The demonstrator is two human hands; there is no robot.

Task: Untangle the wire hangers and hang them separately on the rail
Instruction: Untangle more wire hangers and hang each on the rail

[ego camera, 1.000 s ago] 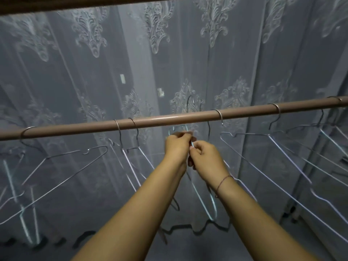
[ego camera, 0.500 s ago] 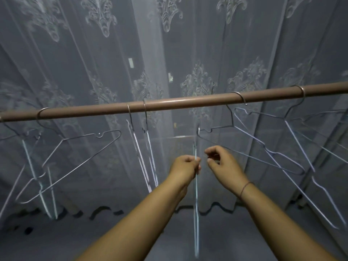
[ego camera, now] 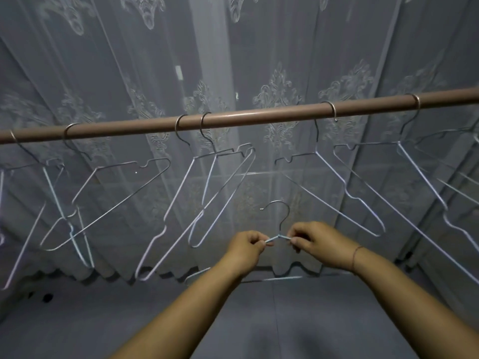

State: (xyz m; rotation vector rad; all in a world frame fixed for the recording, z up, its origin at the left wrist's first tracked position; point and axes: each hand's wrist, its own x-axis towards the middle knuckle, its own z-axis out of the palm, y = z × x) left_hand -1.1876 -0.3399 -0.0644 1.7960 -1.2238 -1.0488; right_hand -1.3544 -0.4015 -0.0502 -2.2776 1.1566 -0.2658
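Grip: both of my hands pinch one wire hanger at its shoulders, just either side of the neck.
Left hand: fingers closed on the left shoulder wire, thumb and forefinger tips touching it.
Right hand: fingers closed on the right shoulder wire; a thin bracelet sits at my wrist.
Held hanger: upright, its hook above my hands and pointing left, below the rail and clear of it; its bottom bar shows near my forearms.
Rail: brown, running left to right beyond my hands, rising slightly toward the right.
Hung hangers, left: one at the far-left edge, one tilted hanger, then a close pair hooked side by side.
Hung hangers, right: one hanger just right of centre, others farther right overlapping; I cannot tell whether they are tangled.
Far: a sheer patterned curtain behind the rail.
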